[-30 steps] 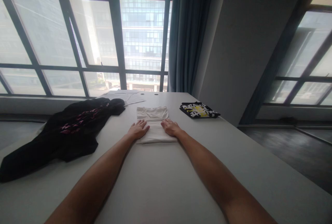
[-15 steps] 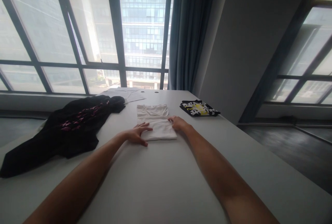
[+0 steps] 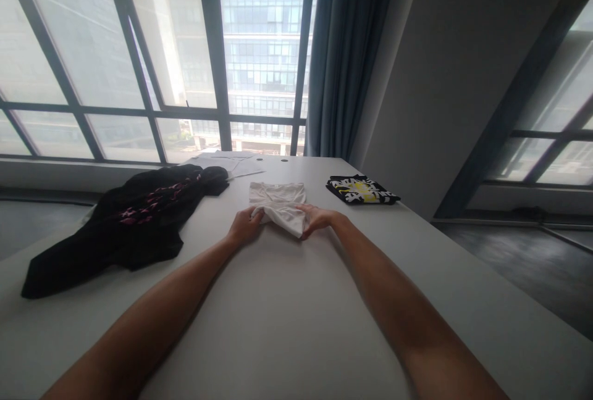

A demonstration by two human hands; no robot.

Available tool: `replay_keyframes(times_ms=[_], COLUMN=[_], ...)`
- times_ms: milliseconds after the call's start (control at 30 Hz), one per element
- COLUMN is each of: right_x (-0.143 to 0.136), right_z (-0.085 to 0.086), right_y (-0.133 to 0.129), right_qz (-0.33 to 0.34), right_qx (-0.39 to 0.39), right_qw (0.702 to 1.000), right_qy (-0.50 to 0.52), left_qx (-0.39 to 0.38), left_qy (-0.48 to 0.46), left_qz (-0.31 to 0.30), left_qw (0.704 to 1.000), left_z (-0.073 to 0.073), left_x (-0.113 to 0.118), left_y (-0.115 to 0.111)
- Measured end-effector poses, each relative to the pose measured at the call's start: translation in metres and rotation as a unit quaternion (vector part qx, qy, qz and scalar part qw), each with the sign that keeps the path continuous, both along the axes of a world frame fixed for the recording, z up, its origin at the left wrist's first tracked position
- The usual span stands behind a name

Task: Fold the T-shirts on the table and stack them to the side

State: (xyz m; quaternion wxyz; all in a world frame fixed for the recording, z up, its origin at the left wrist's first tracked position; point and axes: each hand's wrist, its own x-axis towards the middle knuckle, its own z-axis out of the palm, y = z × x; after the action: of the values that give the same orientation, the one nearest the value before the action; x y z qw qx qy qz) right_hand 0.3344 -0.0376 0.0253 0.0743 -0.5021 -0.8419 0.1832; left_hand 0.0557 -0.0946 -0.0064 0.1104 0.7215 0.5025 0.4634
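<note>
the white table (image 3: 259, 301) spreads under and all around our grip. left of the grip, well apart from it, we have the dark garment (image 3: 139, 227) with pink print, lying spread out. between our hands is the folded white garment (image 3: 279, 193), its far part flat just ahead of the grip. right of the grip and beyond it sits the folded black piece (image 3: 361, 190) with white and yellow print. half a second ago our left hand (image 3: 245, 225) lay spread on the cloth; now it pinches the near left edge, while our right hand (image 3: 318, 220) clasps the near right side. the near edge, straight then, is now bunched and slanted, so we judge the cloth is being gathered rather than pressed flat.
</note>
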Motion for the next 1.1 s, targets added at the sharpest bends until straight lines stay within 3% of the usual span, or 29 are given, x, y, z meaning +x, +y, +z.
replay_keyframes(times_ms=[133, 267, 400, 500, 633, 833, 933, 1000, 1100], right_x=[-0.026, -0.034, -0.023, -0.015, -0.011, 0.003, 0.013, 0.017, 0.017], right_z=[0.003, 0.005, 0.008, 0.012, 0.017, 0.026, 0.03, 0.032, 0.031], right_y=[-0.009, -0.006, 0.003, 0.005, 0.001, -0.006, -0.008, -0.007, -0.004], right_qz=[0.031, 0.071, 0.023, -0.017, -0.054, -0.057, -0.022, -0.013, -0.07], right_qx=[0.047, 0.121, 0.14, 0.12, 0.058, -0.081, -0.149, -0.151, -0.064], right_qw=[0.998, 0.982, 0.947, 0.914, 0.899, 0.87, 0.847, 0.844, 0.871], right_qy=[-0.015, 0.124, 0.289, 0.387, 0.43, 0.483, 0.51, 0.515, 0.482], left_qx=[-0.005, -0.009, 0.021, 0.03, 0.01, 0.07, 0.05, 0.015, -0.034], left_qy=[-0.042, -0.04, -0.007, 0.03, 0.048, -0.138, -0.193, -0.204, -0.198], left_qz=[0.016, 0.004, -0.087, -0.133, -0.102, -0.034, -0.019, -0.032, -0.026], left_qw=[0.999, 0.999, 0.996, 0.99, 0.994, 0.987, 0.98, 0.978, 0.979], left_z=[0.0, 0.0, 0.001, 0.0, -0.001, 0.009, 0.018, 0.023, 0.03], left_x=[0.001, -0.002, -0.006, -0.006, -0.001, 0.007, 0.009, 0.009, 0.008], left_y=[0.001, -0.001, -0.004, -0.004, -0.003, -0.006, -0.003, 0.002, 0.013])
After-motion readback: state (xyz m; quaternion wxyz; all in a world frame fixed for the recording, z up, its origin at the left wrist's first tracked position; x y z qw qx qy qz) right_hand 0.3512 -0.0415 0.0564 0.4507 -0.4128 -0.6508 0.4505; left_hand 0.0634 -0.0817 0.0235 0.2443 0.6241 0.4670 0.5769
